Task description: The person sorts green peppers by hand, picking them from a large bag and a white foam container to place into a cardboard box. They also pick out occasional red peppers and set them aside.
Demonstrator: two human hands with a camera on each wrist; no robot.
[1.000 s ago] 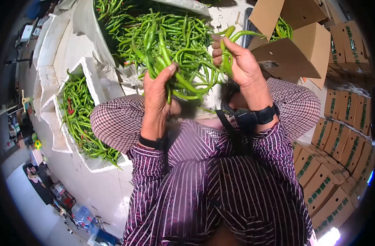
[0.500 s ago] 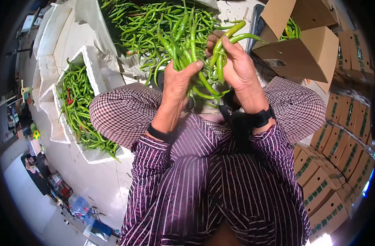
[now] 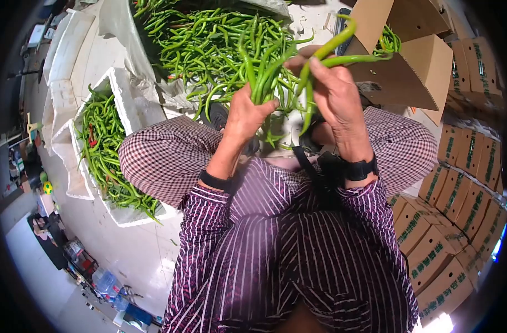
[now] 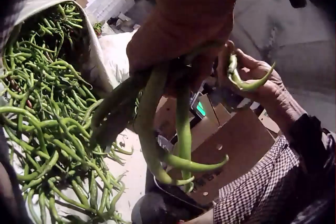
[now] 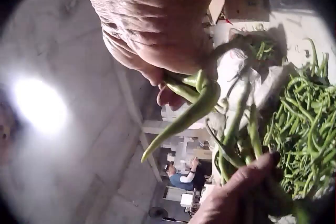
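A bunch of long green chili peppers (image 3: 260,75) is gripped in my left hand (image 3: 242,117), the thumb across their lower ends. In the left wrist view, curved pepper tips (image 4: 152,124) hang out past that hand. To its right, my right hand (image 3: 342,102) pinches a few green chili peppers (image 3: 335,42) between thumb and fingers; one is yellowish and points up and away. The right wrist view shows a bent pepper (image 5: 197,109) jutting from these fingers, with the left hand (image 5: 233,192) below. Behind both hands spreads a big pile of chili peppers (image 3: 203,47).
A white foam box (image 3: 120,105) full of peppers stands at the left. At the upper right is an opened cardboard box (image 3: 395,83) with peppers inside. Stacked printed cartons (image 3: 439,250) line the right side. Checked trouser legs (image 3: 159,155) frame the work.
My left hand has shifted right with its bunch. The peppers in my right hand have swung outward, reaching farther toward the upper right, and that hand has moved slightly right.
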